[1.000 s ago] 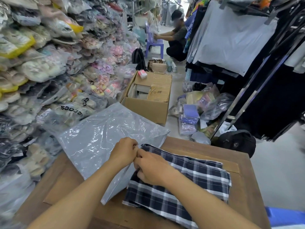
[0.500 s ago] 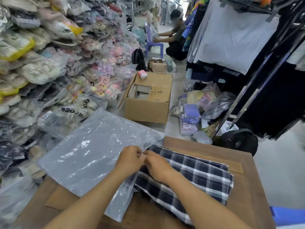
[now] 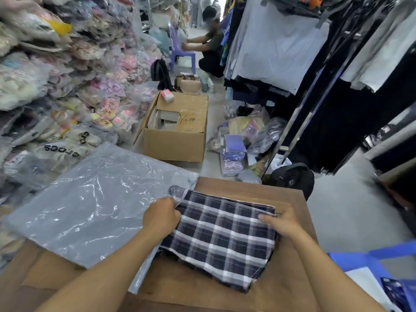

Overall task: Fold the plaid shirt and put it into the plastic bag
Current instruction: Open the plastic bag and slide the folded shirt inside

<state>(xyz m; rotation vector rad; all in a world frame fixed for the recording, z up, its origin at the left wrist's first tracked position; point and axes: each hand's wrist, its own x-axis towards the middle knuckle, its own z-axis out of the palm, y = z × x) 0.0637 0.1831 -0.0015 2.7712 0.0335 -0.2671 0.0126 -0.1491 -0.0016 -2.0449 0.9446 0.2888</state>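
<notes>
The folded plaid shirt (image 3: 225, 239), dark blue with white checks, lies on the wooden table (image 3: 252, 188). A large clear plastic bag (image 3: 90, 203) lies to its left, with its mouth at the shirt's left edge. My left hand (image 3: 161, 218) pinches the bag's open edge right beside the shirt. My right hand (image 3: 281, 221) grips the shirt's far right corner, fingers on top of the fabric. The shirt's left edge touches the bag's opening; whether any of it is inside I cannot tell.
A cardboard box (image 3: 175, 143) stands on the floor beyond the table. Bagged goods (image 3: 56, 86) are stacked high on the left. A clothes rack (image 3: 315, 64) fills the right. A person (image 3: 209, 41) crouches at the aisle's far end. A black bag (image 3: 292, 179) sits by the table's far right corner.
My right hand has left the bag's mouth and moved right to the shirt's far right corner. My left hand stays on the bag's edge. The bag has spread flatter to the left.
</notes>
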